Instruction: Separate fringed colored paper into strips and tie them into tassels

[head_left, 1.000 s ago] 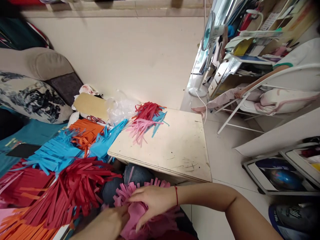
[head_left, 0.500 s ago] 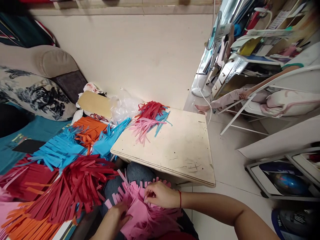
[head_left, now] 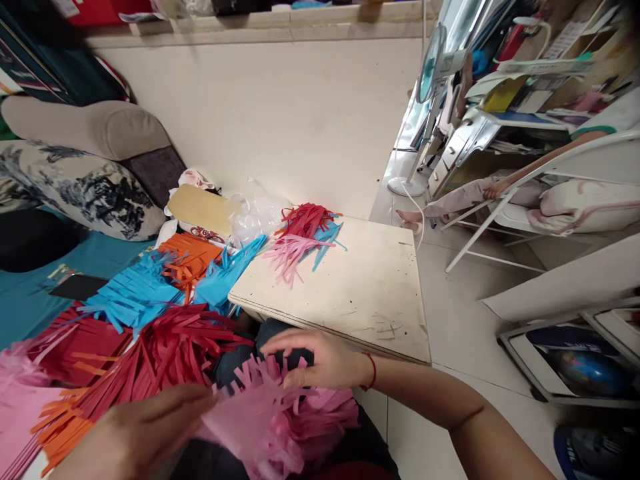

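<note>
Both hands are gripping the pink fringed paper (head_left: 265, 417) over the lap, near the low table (head_left: 360, 293). The left hand (head_left: 133, 433) is closing around its near-left edge; the right hand (head_left: 320, 360) is pinching the far fringe, fingers half spread

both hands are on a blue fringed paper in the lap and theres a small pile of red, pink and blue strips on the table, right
Not quite: the fringed paper is pink, not blue. The head view shows the left hand and right hand both on it in the lap, and the small pile of red, pink and blue strips does lie on the table.
</note>
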A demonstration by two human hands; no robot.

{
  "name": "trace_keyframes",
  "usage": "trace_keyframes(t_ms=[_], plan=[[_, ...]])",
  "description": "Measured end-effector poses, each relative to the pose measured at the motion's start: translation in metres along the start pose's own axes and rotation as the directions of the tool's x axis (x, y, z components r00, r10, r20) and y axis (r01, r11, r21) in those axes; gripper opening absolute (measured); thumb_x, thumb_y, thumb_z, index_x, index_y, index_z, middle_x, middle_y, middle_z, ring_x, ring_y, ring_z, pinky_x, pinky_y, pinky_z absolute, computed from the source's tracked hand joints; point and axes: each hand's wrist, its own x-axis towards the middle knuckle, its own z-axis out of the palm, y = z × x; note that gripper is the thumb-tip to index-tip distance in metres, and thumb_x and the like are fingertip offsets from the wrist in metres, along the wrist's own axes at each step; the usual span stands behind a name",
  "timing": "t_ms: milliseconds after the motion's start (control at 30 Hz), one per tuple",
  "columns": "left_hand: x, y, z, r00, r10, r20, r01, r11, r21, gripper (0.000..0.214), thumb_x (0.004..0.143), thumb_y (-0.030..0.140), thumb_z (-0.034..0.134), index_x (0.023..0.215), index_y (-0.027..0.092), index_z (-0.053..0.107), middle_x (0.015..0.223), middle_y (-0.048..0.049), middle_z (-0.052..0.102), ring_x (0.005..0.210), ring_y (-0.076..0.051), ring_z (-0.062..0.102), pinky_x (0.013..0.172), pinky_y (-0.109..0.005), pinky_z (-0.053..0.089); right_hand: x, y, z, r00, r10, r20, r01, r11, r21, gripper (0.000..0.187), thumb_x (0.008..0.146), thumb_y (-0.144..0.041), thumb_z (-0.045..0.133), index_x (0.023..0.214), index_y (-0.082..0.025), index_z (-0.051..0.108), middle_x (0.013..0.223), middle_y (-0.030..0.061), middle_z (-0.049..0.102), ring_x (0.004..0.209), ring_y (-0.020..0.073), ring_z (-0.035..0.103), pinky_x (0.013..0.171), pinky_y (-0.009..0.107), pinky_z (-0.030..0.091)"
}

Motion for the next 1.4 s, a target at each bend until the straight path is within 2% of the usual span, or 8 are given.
trace_keyframes(t_ms=[133, 367, 567, 700, 933, 1067, 1167, 1400], plan=[[0.061, -0.011, -0.03, 0.943, 0.249, -0.22, -0.244, 0.968, 0.053, 0.028, 0.089, 0.034, 0.053, 0.115, 0.037, 0.065, 0.099, 0.0079, 0.073, 0.077, -0.011, 0.07, 0.078, -0.014, 0.055, 0.022, -0.034, -0.021, 0.997, -0.076, -0.03, 0.077, 0.996, 0.055, 0.062, 0.076, -0.039, 0.073, 0.132, -0.02, 0.054, 0.136, 0.0094, 0.054, 0.127, 0.0184, 0.049, 0.107, 0.032, 0.039], [0.128, -0.009, -0.032, 0.893, 0.266, -0.365, -0.28, 0.96, 0.013, 0.023, 0.089, 0.022, 0.054, 0.106, 0.03, 0.068, 0.097, 0.0025, 0.071, 0.083, -0.011, 0.068, 0.077, -0.019, 0.053, 0.049, -0.034, -0.043, 0.958, -0.058, -0.28, 0.062, 0.998, 0.005, 0.044, 0.079, -0.038, 0.069, 0.118, -0.018, 0.065, 0.119, 0.0072, 0.066, 0.112, 0.0184, 0.061, 0.102, 0.036, 0.046], [0.155, -0.022, 0.016, 0.813, -0.291, -0.505, -0.111, 0.774, -0.624, 0.04, 0.082, 0.033, 0.067, 0.119, 0.021, 0.057, 0.109, -0.0067, 0.062, 0.099, -0.016, 0.062, 0.086, -0.027, 0.052, 0.073, -0.023, -0.081, 0.852, -0.102, -0.513, 0.028, 0.988, -0.15, 0.032, 0.082, -0.045, 0.062, 0.089, -0.017, 0.074, 0.09, 0.0035, 0.072, 0.085, 0.0154, 0.065, 0.078, 0.029, 0.053], [0.168, -0.015, 0.054, 0.819, -0.387, -0.423, -0.078, 0.656, -0.75, 0.033, 0.072, 0.037, 0.075, 0.096, 0.018, 0.062, 0.094, -0.0041, 0.061, 0.087, -0.015, 0.061, 0.08, -0.027, 0.051, 0.073, -0.02, -0.092, 0.869, -0.103, -0.484, -0.002, 0.977, -0.212, 0.04, 0.088, -0.051, 0.052, 0.087, -0.016, 0.073, 0.088, 0.0027, 0.069, 0.086, 0.0148, 0.062, 0.081, 0.027, 0.05], [0.194, -0.019, 0.05, 0.781, -0.339, -0.525, -0.071, 0.787, -0.613, 0.009, 0.079, 0.024, 0.06, 0.074, 0.017, 0.057, 0.079, -0.0017, 0.06, 0.075, -0.012, 0.058, 0.069, -0.023, 0.046, 0.064, -0.011, -0.118, 0.809, -0.024, -0.587, -0.065, 0.989, -0.13, 0.037, 0.087, -0.047, 0.054, 0.072, -0.014, 0.061, 0.067, -0.0012, 0.055, 0.063, 0.0086, 0.05, 0.061, 0.021, 0.044], [0.193, -0.039, 0.047, 0.704, -0.119, -0.7, 0.069, 0.993, -0.098, 0.003, 0.075, 0.016, 0.056, 0.073, 0.018, 0.054, 0.065, 0.0022, 0.054, 0.057, -0.01, 0.051, 0.055, -0.022, 0.038, 0.076, -0.004, -0.132, 0.831, 0.096, -0.547, -0.061, 0.995, 0.082, 0.029, 0.088, -0.044, 0.053, 0.081, -0.017, 0.056, 0.071, -0.0029, 0.052, 0.059, 0.0065, 0.049, 0.055, 0.019, 0.044], [0.181, -0.059, 0.044, 0.789, 0.13, -0.6, 0.056, 0.958, 0.28, 0.003, 0.075, 0.02, 0.061, 0.077, 0.019, 0.059, 0.066, 0.0003, 0.059, 0.055, -0.011, 0.055, 0.051, -0.023, 0.036, 0.079, -0.002, -0.144, 0.897, 0.198, -0.396, -0.132, 0.973, 0.188, 0.027, 0.09, -0.044, 0.052, 0.096, -0.018, 0.056, 0.072, -0.0024, 0.056, 0.056, 0.0068, 0.052, 0.05, 0.018, 0.045], [0.157, -0.07, 0.041, 0.803, 0.49, -0.34, -0.292, 0.82, 0.491, 0.008, 0.081, 0.02, 0.064, 0.088, 0.024, 0.065, 0.078, -0.001, 0.07, 0.062, -0.012, 0.064, 0.057, -0.022, 0.044, 0.045, -0.045, -0.169, 0.988, 0.078, -0.13, -0.137, 0.827, -0.546, 0.042, 0.082, -0.05, 0.06, 0.11, -0.018, 0.062, 0.112, 0.0056, 0.064, 0.099, 0.0177, 0.061, 0.085, 0.032, 0.05]])
